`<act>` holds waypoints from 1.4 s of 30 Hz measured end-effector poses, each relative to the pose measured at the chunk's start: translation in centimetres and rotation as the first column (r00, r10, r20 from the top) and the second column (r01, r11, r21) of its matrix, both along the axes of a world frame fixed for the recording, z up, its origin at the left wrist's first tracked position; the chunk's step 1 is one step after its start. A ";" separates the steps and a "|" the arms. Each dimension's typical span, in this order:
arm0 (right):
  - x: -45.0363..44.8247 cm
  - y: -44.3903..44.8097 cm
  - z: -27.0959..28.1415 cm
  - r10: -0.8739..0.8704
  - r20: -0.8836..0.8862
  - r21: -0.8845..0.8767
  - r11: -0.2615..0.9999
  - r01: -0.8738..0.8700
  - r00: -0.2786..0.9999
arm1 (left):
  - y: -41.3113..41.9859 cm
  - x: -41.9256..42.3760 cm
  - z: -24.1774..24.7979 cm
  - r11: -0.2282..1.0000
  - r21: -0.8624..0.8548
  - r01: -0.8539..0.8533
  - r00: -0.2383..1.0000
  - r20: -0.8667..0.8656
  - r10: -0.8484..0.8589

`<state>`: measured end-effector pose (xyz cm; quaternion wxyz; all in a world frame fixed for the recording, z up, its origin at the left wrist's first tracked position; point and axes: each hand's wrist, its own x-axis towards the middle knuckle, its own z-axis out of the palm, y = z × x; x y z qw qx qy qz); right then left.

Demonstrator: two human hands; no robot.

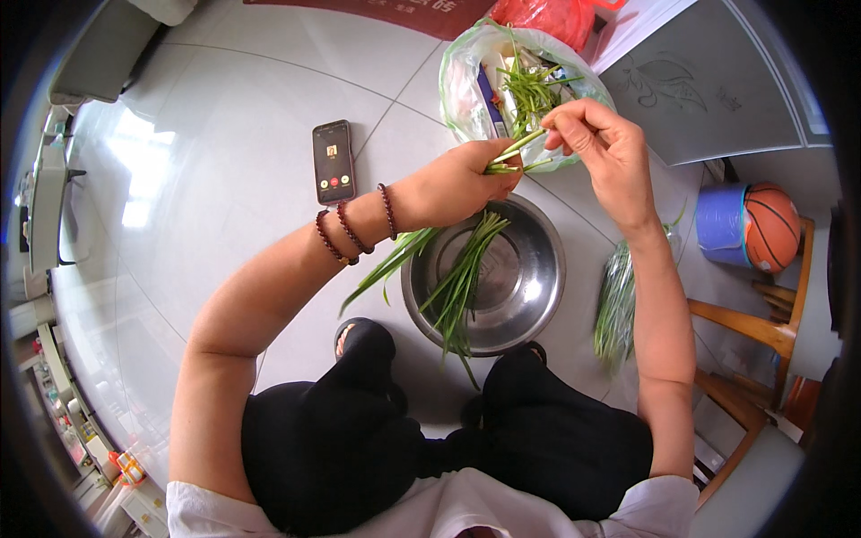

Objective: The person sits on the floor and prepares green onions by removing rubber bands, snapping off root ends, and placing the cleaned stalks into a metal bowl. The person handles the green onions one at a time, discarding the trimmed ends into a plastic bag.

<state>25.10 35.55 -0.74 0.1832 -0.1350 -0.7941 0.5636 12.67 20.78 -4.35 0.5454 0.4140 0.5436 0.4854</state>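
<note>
My left hand (471, 178) is closed around a small bunch of green garlic chives, their pale stem ends (514, 153) pointing up to the right and their leaves (387, 265) trailing down to the left. My right hand (595, 144) has thumb and forefinger pinched at the tip of one stem. Below my hands, a round stainless steel basin (521, 289) stands on the floor, with more chives (467, 276) lying in it and over its near rim. Beyond my hands, a plastic-lined waste bin (464, 101) holds green trimmings (531, 91) and packaging.
A smartphone (333, 161) lies on the tiled floor at the left. Right of the basin lies a clear bag of green chives (615, 302). Further right are a blue container (723, 225), a basketball (772, 227) and a wooden chair (746, 326). A red plastic bag (548, 23) is behind the bin.
</note>
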 end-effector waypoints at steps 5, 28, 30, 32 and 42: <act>0.3 -0.1 0.1 0.092 0.075 0.081 0.992 -0.098 0.993 | 0.0 -0.1 -0.6 0.999 0.052 0.007 0.979 -0.202 0.004; -0.4 -1.5 -3.5 -0.022 -0.230 0.595 0.788 0.158 0.973 | 0.4 1.2 0.6 0.996 0.069 -0.054 0.616 -0.783 0.088; -0.4 -1.6 -3.1 -0.132 -0.132 0.396 0.901 0.174 0.983 | 0.7 1.3 0.7 0.994 0.099 -0.050 0.573 -0.812 0.110; -0.1 -0.9 -3.2 -0.238 -0.087 0.260 0.932 0.252 0.967 | 0.5 0.9 0.1 0.993 0.102 -0.064 0.597 -0.793 0.120; -3.9 10.7 -10.7 -0.351 -0.046 0.756 0.599 0.263 0.935 | 0.2 0.3 -2.7 0.983 0.058 -0.174 0.892 -0.413 0.182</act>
